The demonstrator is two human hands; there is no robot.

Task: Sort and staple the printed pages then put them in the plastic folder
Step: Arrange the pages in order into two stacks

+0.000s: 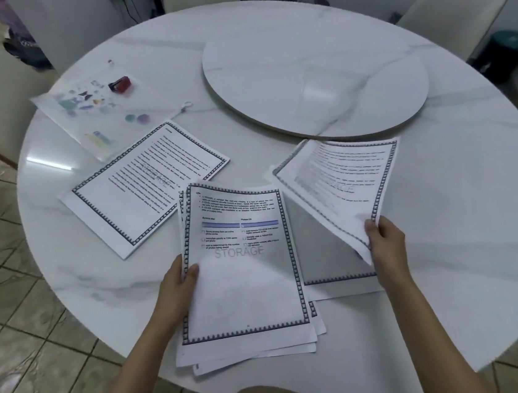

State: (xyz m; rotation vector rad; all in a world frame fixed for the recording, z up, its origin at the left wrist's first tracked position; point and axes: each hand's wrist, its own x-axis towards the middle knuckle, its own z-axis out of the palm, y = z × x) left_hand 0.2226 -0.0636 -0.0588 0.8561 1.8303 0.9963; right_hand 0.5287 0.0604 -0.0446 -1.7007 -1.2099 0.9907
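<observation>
**While the sorting is under way, loose sheets need a light, edge-on grip**

Because these printed pages are thin paper, they should handle as light, limp and easy to crease or slide apart, so a pinch at a corner or margin looks the safest hold. The right hand (385, 243) does just that: thumb on top, fingers beneath, closed on the lower corner of a single sheet (343, 183) that curls upward, its far edge lifted off the table (462, 205). Another page (334, 271) lies flat beneath it, partly in its shadow.

Over on the other side, the left hand (177, 286) is closed on the left margin of the uneven stack (245, 282), thumb over the top page, fingers hidden underneath; the stack's near end overhangs the table's edge. Both forearms reach forward from the body, wrists roughly level.

A sorted page (147, 189) rests apart at the left. Beyond it lies the plastic folder (96, 114), translucent and probably slippery, with the small red stapler (120, 84) sitting on it, untouched. Stapling and filing are, I judge, not yet begun.
</observation>
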